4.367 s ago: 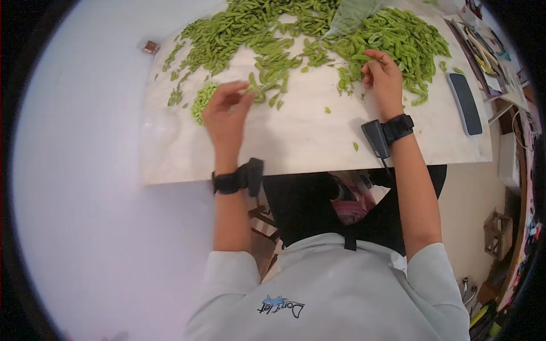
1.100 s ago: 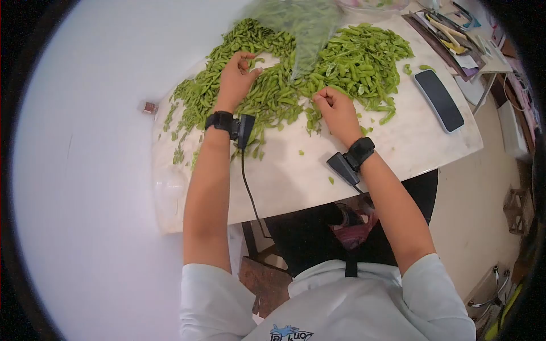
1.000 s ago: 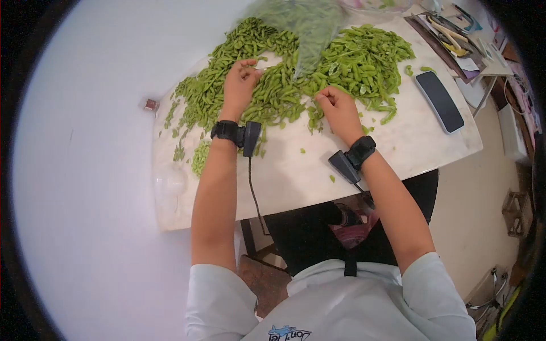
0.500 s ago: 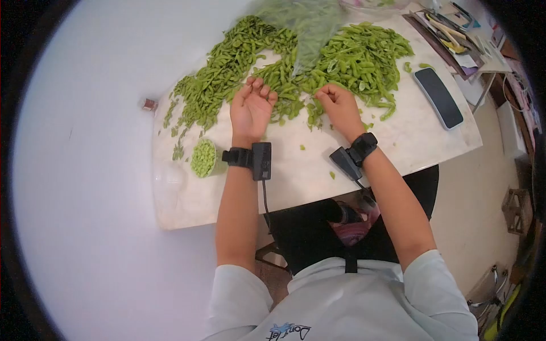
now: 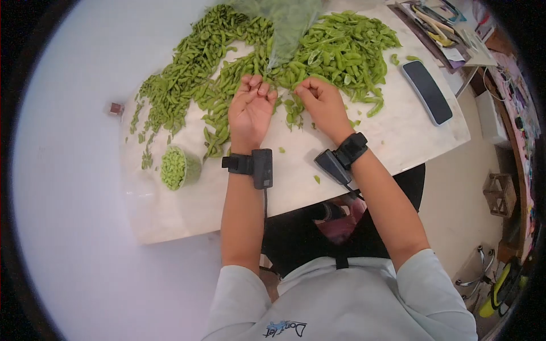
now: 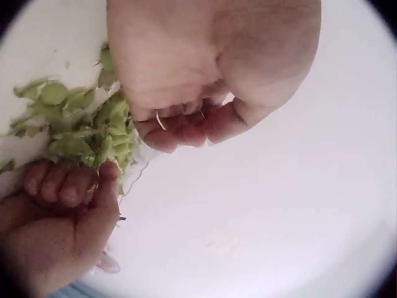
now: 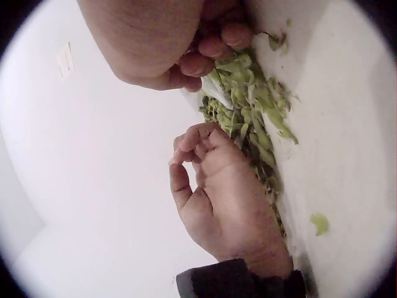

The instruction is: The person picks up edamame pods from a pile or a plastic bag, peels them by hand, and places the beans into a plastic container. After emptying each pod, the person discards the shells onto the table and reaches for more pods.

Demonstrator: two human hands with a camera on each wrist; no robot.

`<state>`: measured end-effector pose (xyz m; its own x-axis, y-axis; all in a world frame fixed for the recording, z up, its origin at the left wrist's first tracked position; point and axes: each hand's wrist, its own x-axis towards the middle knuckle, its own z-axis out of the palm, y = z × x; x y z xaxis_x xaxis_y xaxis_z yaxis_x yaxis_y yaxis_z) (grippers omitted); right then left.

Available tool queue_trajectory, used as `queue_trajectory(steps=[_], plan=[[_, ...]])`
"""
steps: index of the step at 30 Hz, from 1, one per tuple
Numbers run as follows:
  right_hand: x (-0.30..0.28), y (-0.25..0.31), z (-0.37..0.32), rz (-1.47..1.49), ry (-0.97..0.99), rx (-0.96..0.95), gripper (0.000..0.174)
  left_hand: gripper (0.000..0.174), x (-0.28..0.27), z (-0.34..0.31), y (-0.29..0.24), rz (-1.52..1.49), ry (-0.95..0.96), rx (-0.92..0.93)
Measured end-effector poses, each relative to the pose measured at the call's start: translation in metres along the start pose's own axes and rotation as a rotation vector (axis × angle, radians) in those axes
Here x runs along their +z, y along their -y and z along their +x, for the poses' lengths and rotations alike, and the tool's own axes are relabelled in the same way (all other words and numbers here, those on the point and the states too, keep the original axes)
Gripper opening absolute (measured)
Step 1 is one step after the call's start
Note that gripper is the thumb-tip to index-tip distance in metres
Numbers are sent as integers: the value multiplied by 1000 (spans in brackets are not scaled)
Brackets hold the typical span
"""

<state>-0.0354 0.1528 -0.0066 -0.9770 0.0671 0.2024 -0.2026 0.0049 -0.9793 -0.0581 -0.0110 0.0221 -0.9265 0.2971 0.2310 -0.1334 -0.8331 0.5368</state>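
Observation:
My left hand (image 5: 250, 116) is palm up over the near edge of the green bean pods, fingers loosely curled, with nothing visible in them. Beside it, my right hand (image 5: 324, 105) has its fingers curled in and its thumb against the index finger; I cannot tell whether a pod is pinched there. In the left wrist view the right hand (image 6: 62, 217) is close to loose pods (image 6: 93, 133). A heap of plump pods (image 5: 352, 54) lies beyond the right hand, and a wider spread of pods (image 5: 170, 91) reaches to the left. Shelled beans (image 5: 172, 167) fill a clear cup (image 5: 194, 170).
A clear plastic bag (image 5: 287, 28) lies over the pods at the back. To the right are a phone (image 5: 427, 91) and a holder of tools and papers (image 5: 438, 31). A small reddish-brown item (image 5: 115, 108) is by the table's left edge. Stray bits of pod dot the white tabletop (image 5: 296, 182).
My left hand has come back from the far pods toward me and turned palm up. The right hand keeps its curled pose. The head view has shifted, showing the cup fully.

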Motion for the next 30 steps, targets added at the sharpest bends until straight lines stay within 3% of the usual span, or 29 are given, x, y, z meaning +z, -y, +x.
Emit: queue_trajectory(steps=[3, 6, 12, 13, 19, 22, 25, 28, 29, 30], plan=[[3, 3, 0, -46, -2, 10, 17, 12, 6, -2, -2, 26, -88, -6], [3, 3, 2, 3, 2, 15, 17, 10, 1, 1, -6, 372, -86, 92], [1, -1, 1, -21, -5, -4, 18, 25, 10, 3, -30, 1237, -415, 326], [1, 2, 1, -34, -4, -10, 18, 23, 4, 14, -30, 1476, -367, 577], [2, 0, 1, -7, 7, 1, 21, 31, 17, 38, -21, 2468, -436, 158], [-1, 2, 2, -32, 9, -9, 21, 34, 26, 41, -18, 2397, -439, -68], [-1, 0, 0, -36, 4, -32, 21, 29, 15, 30, -25, 2279, -396, 373], [-1, 1, 0, 18, 4, -21, 22, 24, 21, 22, -18, 1503, -291, 331], [-1, 2, -1, 38, 9, -8, 23, 20, 26, 14, -10, 1233, -319, 104], [0, 5, -2, 65, 14, 13, 24, 19, 24, 8, -3, 1084, -273, 40]])
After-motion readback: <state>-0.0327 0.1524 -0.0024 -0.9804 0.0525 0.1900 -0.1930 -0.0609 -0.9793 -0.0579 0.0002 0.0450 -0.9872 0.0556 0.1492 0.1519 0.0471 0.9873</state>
